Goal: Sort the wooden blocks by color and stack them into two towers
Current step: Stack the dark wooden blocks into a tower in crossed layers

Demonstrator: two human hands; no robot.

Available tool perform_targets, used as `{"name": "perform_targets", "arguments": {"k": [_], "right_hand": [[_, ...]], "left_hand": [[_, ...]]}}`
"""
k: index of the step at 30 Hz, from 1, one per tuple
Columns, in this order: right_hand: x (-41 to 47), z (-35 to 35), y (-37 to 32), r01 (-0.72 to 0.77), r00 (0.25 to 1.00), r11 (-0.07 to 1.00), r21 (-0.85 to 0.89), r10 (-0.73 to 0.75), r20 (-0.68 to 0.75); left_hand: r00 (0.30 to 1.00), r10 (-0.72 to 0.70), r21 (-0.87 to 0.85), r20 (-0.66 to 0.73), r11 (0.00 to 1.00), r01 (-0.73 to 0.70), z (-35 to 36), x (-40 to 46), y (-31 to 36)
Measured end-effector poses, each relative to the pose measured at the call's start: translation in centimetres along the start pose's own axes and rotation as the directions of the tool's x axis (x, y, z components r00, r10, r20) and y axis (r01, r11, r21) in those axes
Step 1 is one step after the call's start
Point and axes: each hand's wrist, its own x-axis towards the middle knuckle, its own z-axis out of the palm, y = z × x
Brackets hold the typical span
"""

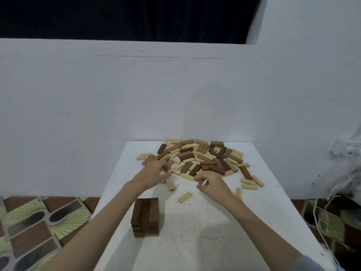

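A dark brown tower [145,217], several layers high, stands on the white table [195,241] near its front left. A mixed pile of dark and light wooden blocks [201,157] covers the far half of the table. My left hand [156,172] is at the pile's near left edge with curled fingers, and a light block [170,185] sticks out from under it toward me. My right hand [212,182] hovers just in front of the pile, finger and thumb pinching a small light piece [205,183]. One light block [184,197] lies alone between the hands and the tower.
Several loose light blocks [250,182] lie at the pile's right side, and one [238,192] is beside my right wrist. A white wall rises right behind the table. Patterned floor shows at the left, and white cords [324,222] hang at the right.
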Motion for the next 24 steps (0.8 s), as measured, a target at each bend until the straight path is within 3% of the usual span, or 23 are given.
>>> {"name": "perform_targets", "arguments": {"k": [12,17,24], "right_hand": [[11.3,3.2,-5.1,0.168,0.986,0.983,-0.071,-0.167,0.014],[15.2,5.7,-4.3,0.233,0.972,0.960,-0.157,-0.228,0.047],[17.4,8.0,-3.6,0.334,0.942,0.901,-0.278,-0.308,0.132]], "left_hand": [[0.956,-0.225,0.084,-0.186,0.966,0.244,-2.0,6.5,-9.2],[0.953,-0.274,0.113,-0.129,0.951,0.289,0.8,9.1,-12.1],[0.893,-0.431,-0.013,-0.132,0.901,0.433,2.9,11.2,-13.9]]}}
